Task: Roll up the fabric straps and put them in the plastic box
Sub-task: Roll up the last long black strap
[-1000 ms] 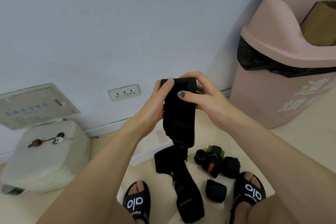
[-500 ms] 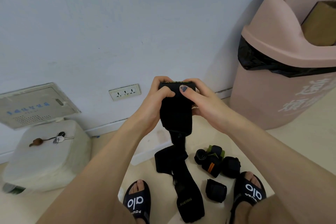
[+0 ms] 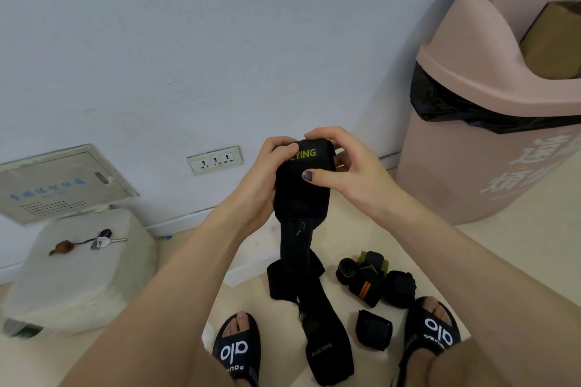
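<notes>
My left hand (image 3: 267,179) and right hand (image 3: 342,166) both gripping the black strap's (image 3: 301,195) folded top, fingers curled over it, tail hanging below to the floor (image 3: 503,254)

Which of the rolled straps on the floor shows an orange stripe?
The rolled strap in the middle of the cluster by the right sandal, with green fabric behind it. The other rolls near it look plain black.

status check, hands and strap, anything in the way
Both hands, left and right, grip the strap at its rolled top. Tail hangs to the floor. Several rolled straps by the feet. Plastic box not identifiable. Nothing blocking.
</notes>
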The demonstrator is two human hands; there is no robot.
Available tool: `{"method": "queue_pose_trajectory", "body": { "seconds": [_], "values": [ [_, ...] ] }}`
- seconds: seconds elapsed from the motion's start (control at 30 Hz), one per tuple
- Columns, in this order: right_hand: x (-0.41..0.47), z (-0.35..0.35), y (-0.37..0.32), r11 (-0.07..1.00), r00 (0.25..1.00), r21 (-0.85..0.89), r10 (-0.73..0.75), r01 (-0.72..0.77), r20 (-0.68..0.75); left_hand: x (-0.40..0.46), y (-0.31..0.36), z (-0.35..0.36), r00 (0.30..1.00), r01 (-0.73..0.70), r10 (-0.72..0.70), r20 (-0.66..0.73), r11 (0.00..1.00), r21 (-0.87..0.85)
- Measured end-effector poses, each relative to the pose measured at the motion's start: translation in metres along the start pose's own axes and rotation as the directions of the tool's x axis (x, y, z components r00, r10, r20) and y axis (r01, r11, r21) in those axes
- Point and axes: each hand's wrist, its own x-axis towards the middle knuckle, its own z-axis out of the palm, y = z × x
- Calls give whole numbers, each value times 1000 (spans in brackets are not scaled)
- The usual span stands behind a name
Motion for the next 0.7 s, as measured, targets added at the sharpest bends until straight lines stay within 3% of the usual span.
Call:
{"method": "queue_pose_trajectory", "body": {
  "seconds": [0.1, 0.17, 0.27, 0.33, 0.47, 0.63, 0.7],
  "values": [
    [1, -5, 2, 989, 985, 61, 125, -133, 118, 3, -2, -2, 1000, -15, 16, -6, 1000, 19],
    [6, -12, -1, 955, 976, 208, 198, -213, 94, 5, -1, -5, 998, -50, 52, -34, 997, 59],
    [13, -18, -10, 914, 926, 361, 287, -187, -245, 7, -1, -4, 989, -98, 116, -94, 980, 175],
    [12, -7, -8, 917, 885, 354, 313, -185, -346, 6, -4, 9, 987, -105, 128, -94, 971, 213],
    [0, 21, 4, 890, 915, 325, 379, -319, -137, 4, -14, 28, 998, -70, 68, 14, 988, 136],
    [2, 8, 5, 897, 905, 253, 404, -363, -135, 4, -14, 23, 996, -79, 74, 44, 986, 150],
    [2, 5, 5, 882, 894, 209, 444, -423, -64, 5, -11, 21, 994, -110, 108, 17, 985, 135]
  ]
}}
